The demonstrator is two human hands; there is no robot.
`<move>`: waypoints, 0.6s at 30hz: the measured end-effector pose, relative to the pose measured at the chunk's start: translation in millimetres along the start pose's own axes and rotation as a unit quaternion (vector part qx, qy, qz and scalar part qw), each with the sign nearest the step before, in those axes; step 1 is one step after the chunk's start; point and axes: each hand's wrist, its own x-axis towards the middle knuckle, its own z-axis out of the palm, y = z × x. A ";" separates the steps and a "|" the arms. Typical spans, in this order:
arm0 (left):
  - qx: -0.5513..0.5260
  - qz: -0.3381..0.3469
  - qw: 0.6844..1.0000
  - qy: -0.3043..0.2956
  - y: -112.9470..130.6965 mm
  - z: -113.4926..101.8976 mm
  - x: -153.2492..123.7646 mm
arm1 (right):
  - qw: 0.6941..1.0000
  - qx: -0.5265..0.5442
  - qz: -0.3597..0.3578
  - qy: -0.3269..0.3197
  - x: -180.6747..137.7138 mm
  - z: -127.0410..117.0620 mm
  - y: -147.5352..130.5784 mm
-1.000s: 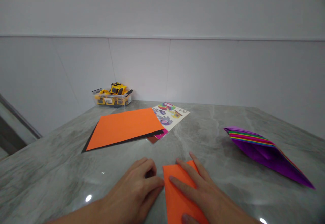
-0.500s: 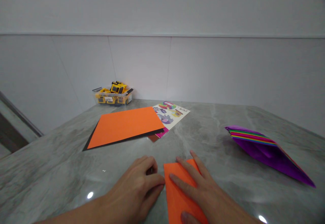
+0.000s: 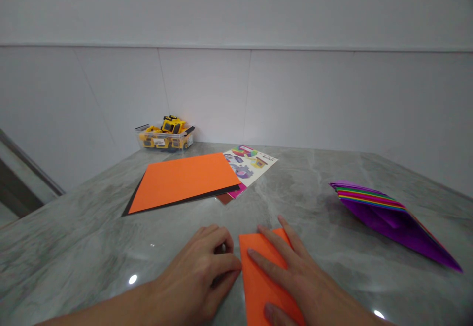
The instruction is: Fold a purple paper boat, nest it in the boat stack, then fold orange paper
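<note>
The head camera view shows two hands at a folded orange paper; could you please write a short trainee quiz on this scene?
1. True or false: the right hand lies flat on the folded orange paper.
2. Which thing stands nearest the white wall? A. the clear plastic box of yellow toy vehicles B. the purple stack of coloured folded paper C. the large flat orange sheet
3. Fill in: the left hand rests, fingers curled, at the paper's ____ edge.

Key: 1. True. 2. A. 3. Left, on the grey marble table.
</note>
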 end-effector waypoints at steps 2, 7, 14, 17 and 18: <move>-0.006 0.007 1.000 -0.002 -0.3 -0.9 0.4 | 1.000 -0.004 0.001 -0.004 0.3 -1.5 -1.5; -0.024 0.009 1.000 0.001 -0.8 -1.2 2.5 | 1.000 -0.004 0.001 -0.008 0.8 -5.0 -4.9; -0.043 -0.002 0.999 0.002 0.3 -1.1 3.6 | 1.000 0.005 -0.011 -0.002 0.6 -3.0 -2.3; -0.047 -0.002 0.999 -0.001 -0.1 -2.2 3.2 | 1.000 0.001 -0.011 0.003 1.1 -1.8 -1.1; -0.046 0.000 0.999 -0.005 0.0 -2.9 3.1 | 1.000 0.002 -0.012 0.002 1.1 -2.0 -1.2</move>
